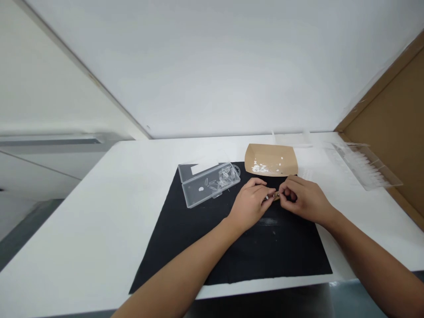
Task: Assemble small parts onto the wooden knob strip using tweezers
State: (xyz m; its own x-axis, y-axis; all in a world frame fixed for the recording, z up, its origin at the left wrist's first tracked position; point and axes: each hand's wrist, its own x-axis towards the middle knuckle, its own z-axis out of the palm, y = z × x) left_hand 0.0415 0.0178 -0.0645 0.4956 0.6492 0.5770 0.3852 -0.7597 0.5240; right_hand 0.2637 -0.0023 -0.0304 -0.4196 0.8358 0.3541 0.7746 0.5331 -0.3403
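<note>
My left hand (250, 201) and my right hand (303, 196) meet over the black cloth, fingertips almost touching. Between them shows a small gold-coloured metal piece (277, 195), possibly a nail clipper, partly covered by the fingers. The left thumb and fingers pinch its left side, where a bit of white or silver shows. The right thumb and forefinger are closed at its other end; whether they grip something else too is hidden. Left of the hands lies an opened clear plastic box (195, 196) with several clear nail tips (225, 176) inside.
A brown paper tray (271, 154) holding white flakes (260, 168) stands just behind my hands. The black cloth (185, 247) covers the middle of the white table (82, 221). A clear case with rows of pale tips (362, 163) lies at right, by a brown board (394, 119).
</note>
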